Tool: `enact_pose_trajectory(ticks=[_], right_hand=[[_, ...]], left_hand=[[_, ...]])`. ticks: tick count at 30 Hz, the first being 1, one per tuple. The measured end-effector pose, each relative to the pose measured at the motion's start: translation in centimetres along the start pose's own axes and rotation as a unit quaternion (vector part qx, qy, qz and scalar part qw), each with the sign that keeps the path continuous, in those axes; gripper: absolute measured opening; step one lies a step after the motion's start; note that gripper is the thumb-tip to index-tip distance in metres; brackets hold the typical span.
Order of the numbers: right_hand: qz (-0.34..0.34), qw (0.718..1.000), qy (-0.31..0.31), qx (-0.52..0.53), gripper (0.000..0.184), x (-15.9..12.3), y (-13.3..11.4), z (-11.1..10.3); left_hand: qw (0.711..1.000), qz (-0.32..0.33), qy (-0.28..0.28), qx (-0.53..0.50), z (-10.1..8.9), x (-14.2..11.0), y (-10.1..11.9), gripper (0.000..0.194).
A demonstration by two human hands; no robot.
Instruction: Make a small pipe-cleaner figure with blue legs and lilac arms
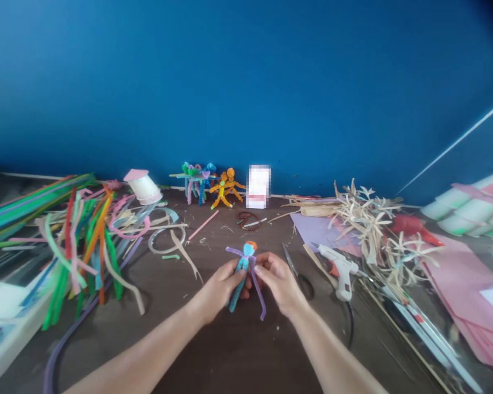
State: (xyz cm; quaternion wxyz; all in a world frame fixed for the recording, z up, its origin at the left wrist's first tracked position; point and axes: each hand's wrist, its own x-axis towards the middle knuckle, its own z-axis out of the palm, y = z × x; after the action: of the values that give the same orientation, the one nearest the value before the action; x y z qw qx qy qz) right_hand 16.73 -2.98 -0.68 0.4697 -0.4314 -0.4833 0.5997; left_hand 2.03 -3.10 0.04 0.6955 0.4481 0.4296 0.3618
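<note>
Two hands, left (222, 287) and right (280, 282), are pinching a small pipe cleaner doll (243, 264) between their fingers to hold it upright above the table (213, 355).

The left arm (145, 353) and right arm (332, 355) are bare, and they get wider going back from the hands. The left hand (217, 290) and right hand (281, 282) look smooth just behind the fingers (265, 264). The nails look short, I think, but they are small and blurry.
</note>
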Motion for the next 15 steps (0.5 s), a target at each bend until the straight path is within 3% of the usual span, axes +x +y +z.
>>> enact_pose_trajectory(ticks=[5,10,15], right_hand=[[-0.004,1.000,0.013,-0.022,0.015,-0.11,-0.05,0.09],[-0.001,0.998,-0.001,-0.063,0.021,-0.29,-0.26,0.33],[0.008,0.998,0.006,-0.054,0.023,-0.26,-0.05,0.40]], left_hand=[[0.995,-0.047,0.007,-0.082,-0.15,-0.02,0.16,0.026],[0.987,-0.019,0.020,-0.156,-0.12,0.27,0.22,0.021],[0.989,0.005,0.017,-0.144,-0.29,0.49,0.00,0.019]])
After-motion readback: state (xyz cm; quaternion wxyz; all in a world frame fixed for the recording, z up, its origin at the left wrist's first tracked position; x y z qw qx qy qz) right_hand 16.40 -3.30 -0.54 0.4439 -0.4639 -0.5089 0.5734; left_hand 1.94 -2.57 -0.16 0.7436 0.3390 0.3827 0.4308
